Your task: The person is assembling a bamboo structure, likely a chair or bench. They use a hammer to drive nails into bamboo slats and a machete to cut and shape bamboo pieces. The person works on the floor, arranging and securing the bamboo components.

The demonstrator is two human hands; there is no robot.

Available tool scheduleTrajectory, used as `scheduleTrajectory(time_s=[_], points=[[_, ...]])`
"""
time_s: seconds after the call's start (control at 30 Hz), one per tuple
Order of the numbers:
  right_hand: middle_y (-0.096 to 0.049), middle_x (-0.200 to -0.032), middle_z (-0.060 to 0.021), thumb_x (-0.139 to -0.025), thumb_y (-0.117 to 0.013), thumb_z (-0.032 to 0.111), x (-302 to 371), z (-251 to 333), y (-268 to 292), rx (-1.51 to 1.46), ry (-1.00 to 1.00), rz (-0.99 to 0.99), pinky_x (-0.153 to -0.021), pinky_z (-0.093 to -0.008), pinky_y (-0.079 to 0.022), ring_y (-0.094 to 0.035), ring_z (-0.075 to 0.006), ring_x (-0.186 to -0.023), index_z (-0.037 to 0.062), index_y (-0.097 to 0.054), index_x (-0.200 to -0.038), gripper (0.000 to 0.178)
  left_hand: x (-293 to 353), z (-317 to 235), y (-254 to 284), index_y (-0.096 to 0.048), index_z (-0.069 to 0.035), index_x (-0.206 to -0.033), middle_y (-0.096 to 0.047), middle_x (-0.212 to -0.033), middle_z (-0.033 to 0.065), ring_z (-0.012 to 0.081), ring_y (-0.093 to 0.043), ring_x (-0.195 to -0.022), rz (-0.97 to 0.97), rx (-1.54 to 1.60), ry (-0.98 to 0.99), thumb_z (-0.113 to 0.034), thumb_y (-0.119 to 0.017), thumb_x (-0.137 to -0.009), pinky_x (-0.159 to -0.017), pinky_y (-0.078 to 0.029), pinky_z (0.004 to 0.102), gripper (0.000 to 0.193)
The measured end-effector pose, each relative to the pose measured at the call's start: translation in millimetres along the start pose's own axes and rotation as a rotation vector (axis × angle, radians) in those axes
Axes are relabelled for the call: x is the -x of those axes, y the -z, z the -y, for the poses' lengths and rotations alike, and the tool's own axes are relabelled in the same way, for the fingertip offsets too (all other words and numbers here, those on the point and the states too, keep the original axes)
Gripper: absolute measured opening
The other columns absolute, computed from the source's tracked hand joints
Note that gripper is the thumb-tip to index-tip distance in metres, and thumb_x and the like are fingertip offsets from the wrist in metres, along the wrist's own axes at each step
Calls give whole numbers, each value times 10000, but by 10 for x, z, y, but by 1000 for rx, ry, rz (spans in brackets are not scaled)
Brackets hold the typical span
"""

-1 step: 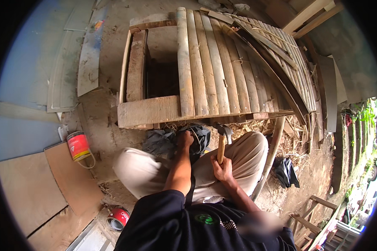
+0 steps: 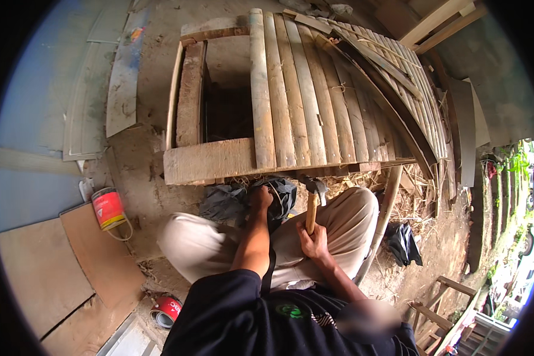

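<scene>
On a dirt floor strewn with boards, a slatted bamboo platform is faced, below whose front edge a hammer is gripped by its wooden handle in the closed right hand, while the left hand is pressed, fingers curled, into a dark plastic bag.

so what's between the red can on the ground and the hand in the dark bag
In the head view, between the red can and the left hand in the dark bag lie bare dirt ground and the person's left knee.
</scene>
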State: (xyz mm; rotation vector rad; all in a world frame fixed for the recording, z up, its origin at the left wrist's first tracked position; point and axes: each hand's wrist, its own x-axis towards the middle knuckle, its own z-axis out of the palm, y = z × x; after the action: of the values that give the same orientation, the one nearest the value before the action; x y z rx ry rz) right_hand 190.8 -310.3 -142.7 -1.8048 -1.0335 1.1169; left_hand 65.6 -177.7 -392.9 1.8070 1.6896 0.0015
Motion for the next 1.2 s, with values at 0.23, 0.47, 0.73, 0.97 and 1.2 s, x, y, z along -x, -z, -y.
scheduleTrajectory(time_s=[0.23, 0.47, 0.73, 0.97, 1.2], points=[[-472, -551, -97, -950, -652, 246, -188, 87, -127, 202, -59, 72, -504, -365, -382, -434, -151, -519, -5, -568, -783, 313, -17, 83, -253, -698, -98, -1013, -712, -965, 186, 369, -696, -893, -16, 79, 19, -332, -730, -813, -793, -565, 483, 310], [-540, -593, -149, -946, -638, 237, -214, 110, -175, 293, -134, 112, -558, -384, -458, -517, -224, -524, -9, -634, -899, 251, -68, 160, -258, -684, -67, -1028, -707, -962, 201, 383, -687, -904, -28, 152, -80, -291, -695, -840, -801, -557, 475, 292], [-517, -583, -137, -952, -627, 246, -149, 140, -197, 182, -36, 88, -543, -395, -435, -474, -198, -519, -14, -576, -806, 302, -129, 281, -218, -672, -52, -960, -700, -893, 208, 399, -678, -872, -119, 319, -148, -289, -674, -823, -776, -545, 486, 273], [-455, -573, -24, -966, -635, 243, -73, 74, -229, 70, 53, 77, -509, -340, -374, -410, -99, -568, -9, -556, -772, 328, 24, 173, 481, -676, -41, -945, -713, -811, 144, 249, -706, -746, 142, 546, -111, -246, -710, -818, -683, -535, 386, 243], [-493, -541, -62, -945, -646, 234, -22, 39, -148, 22, 69, 100, -489, -361, -397, -442, -112, -516, -18, -564, -765, 321, 548, -162, 1791, -677, -3, -879, -685, -734, 65, 121, -621, -607, 237, 734, -155, -131, -742, -804, -560, -480, 274, 162]])
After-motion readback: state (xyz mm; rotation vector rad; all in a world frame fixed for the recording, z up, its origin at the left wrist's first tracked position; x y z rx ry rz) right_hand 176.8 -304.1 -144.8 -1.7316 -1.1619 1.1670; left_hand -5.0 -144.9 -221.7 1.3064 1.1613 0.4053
